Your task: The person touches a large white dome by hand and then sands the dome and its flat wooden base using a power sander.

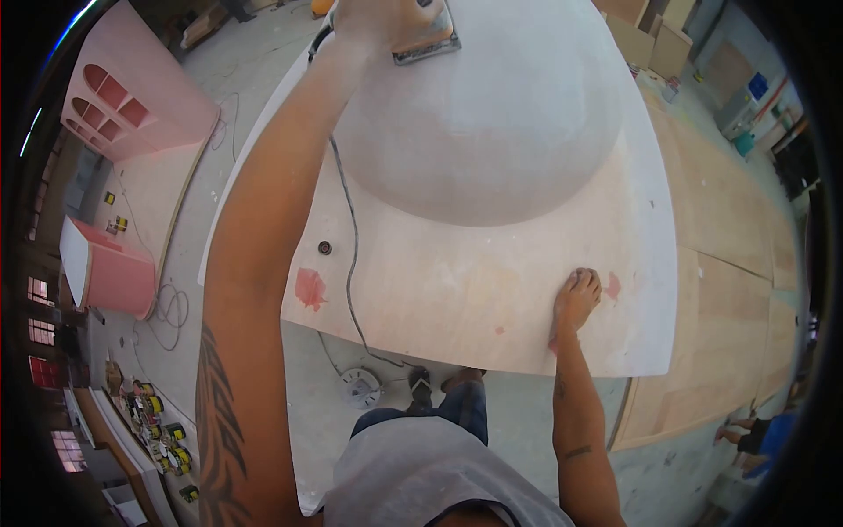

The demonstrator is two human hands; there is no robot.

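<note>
Right hand [577, 294] lies flat and empty on the near part of a curved plywood panel [474, 299], fingers stretched out just beside a faint red smear, close to the panel's near edge. Below that edge the person's sandalled feet [421, 384] stand on the pale floor, with a round white object [360, 387] on the floor just to their left. A black cord [351, 263] runs from the floor up across the panel, passing a larger red stain [309, 288] and a small dark round spot [324, 248]. Further off, a smooth whitish dome [479, 123] rises from the panel. At the dome's far side the left hand [382, 16], at the end of a long outstretched tattooed arm, is closed over the top of a sander [428, 39] whose pad rests on the dome; the frame's top edge cuts off part of the hand. To the left stand a pink cabinet [118, 281] and, further away, a pink arched shelf unit [114, 97]. To the right, long plywood sheets [729, 263] stretch away, and another person's legs [755, 435] show at the near right.
</note>
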